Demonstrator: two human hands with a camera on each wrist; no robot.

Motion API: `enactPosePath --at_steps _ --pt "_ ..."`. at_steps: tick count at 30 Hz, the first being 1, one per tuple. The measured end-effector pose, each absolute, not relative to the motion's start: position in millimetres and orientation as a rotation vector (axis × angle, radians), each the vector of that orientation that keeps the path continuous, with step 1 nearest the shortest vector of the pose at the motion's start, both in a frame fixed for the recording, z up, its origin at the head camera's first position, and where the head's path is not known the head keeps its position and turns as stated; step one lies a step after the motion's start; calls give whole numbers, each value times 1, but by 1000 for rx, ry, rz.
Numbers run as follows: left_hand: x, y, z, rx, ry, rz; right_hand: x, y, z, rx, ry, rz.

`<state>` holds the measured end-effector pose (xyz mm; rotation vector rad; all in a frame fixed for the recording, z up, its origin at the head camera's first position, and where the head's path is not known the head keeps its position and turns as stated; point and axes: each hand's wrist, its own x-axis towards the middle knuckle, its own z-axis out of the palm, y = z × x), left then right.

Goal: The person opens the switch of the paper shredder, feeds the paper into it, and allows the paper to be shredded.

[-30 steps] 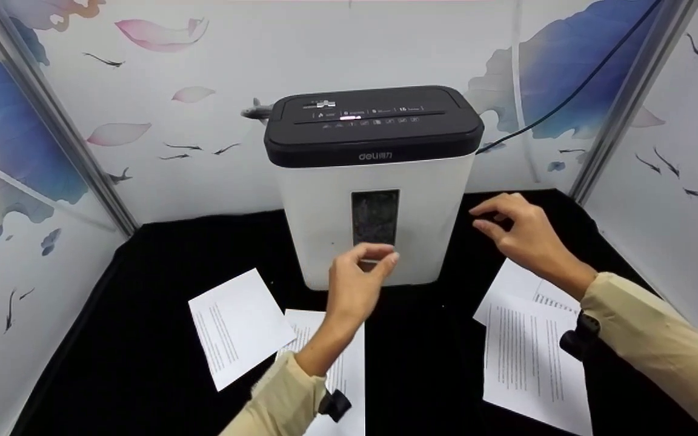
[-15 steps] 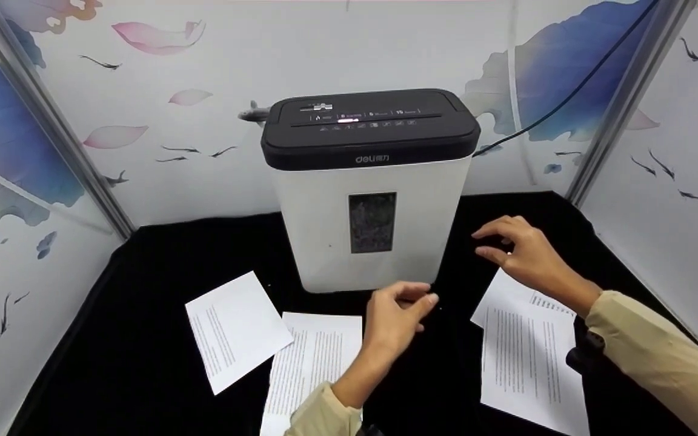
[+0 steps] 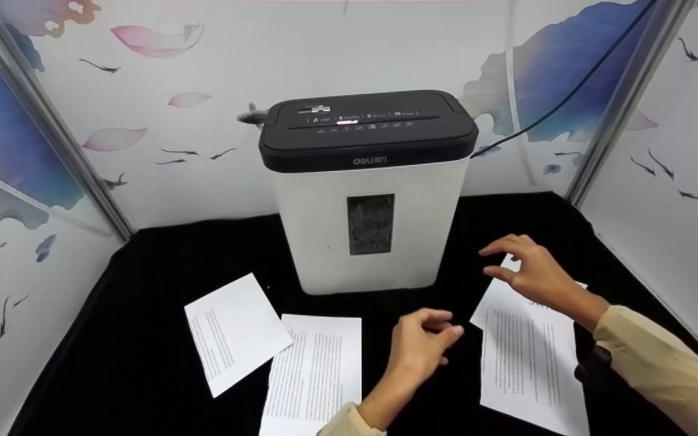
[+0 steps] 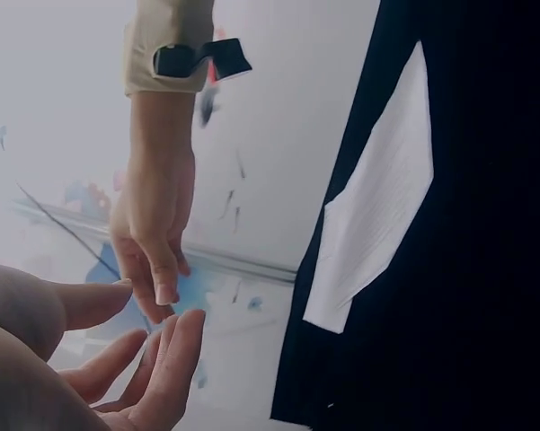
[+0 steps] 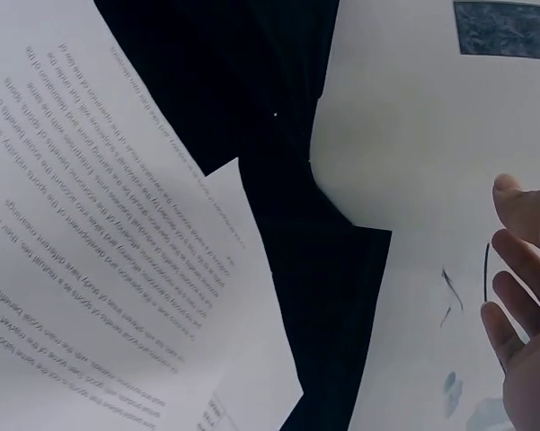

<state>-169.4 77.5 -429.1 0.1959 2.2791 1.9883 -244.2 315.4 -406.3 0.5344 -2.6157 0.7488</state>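
In the head view my left hand (image 3: 418, 348) hovers in front of the paper shredder (image 3: 315, 224), with loosely bent fingers and nothing between them. My right hand (image 3: 534, 271) hangs above two overlapping printed sheets (image 3: 521, 357) at the right, also holding nothing. Its fingers and thumb stand apart. The shredder is white with a black top, a long feed slot and a dark window. On the left lie a tilted sheet (image 3: 237, 333) and a second printed sheet (image 3: 309, 366) beside it. The right wrist view shows the right-hand printed page (image 5: 99, 242) close up.
A black cloth (image 3: 143, 339) covers the table. Patterned white panels (image 3: 349, 48) enclose it at the back and sides, with metal posts (image 3: 612, 103) in the corners. A black power cord (image 3: 567, 100) runs from behind the shredder up to the right.
My left hand has moved down and right, away from the shredder's front. My right hand has lowered over the right sheets, its fingers spreading slightly. The papers lie where they were.
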Motion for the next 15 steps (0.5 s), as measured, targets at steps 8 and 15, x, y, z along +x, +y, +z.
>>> enactPosePath --at_steps 8,15 --pt "-165 93 -441 118 2275 1924 -239 324 -422 533 -2682 724" --pt "-159 108 -451 98 2327 1781 -230 336 -431 520 -2776 755"
